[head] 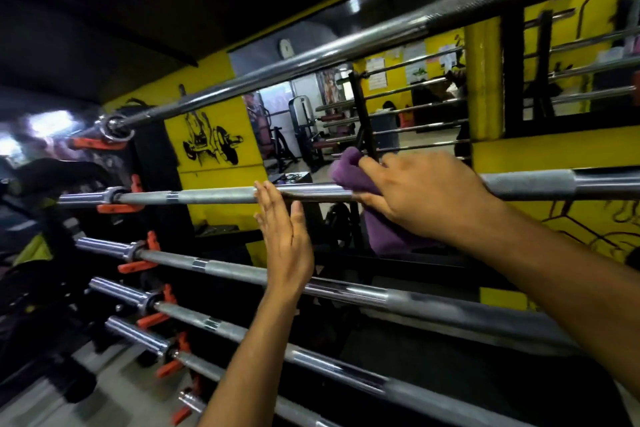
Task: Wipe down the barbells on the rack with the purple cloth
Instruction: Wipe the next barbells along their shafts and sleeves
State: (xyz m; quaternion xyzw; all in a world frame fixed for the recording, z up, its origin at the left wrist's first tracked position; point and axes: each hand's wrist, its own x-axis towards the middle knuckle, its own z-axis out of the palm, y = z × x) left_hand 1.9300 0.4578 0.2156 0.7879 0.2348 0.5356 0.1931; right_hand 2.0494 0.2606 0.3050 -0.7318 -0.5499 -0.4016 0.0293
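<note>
Several steel barbells lie one above another on a rack with orange hooks (135,266). My right hand (420,196) grips the purple cloth (353,177) wrapped round the second barbell from the top (214,196), near its middle. Part of the cloth hangs below the bar. My left hand (285,239) is flat with straight fingers, its fingertips touching the same bar just left of the cloth. The top barbell (311,61) runs diagonally above both hands. Lower barbells (346,289) pass under my forearms.
A yellow wall with black drawings (211,142) and mirrors (398,97) stands behind the rack. The mirrors reflect gym machines and the bars. Dark equipment (41,305) fills the left side by the bar sleeves.
</note>
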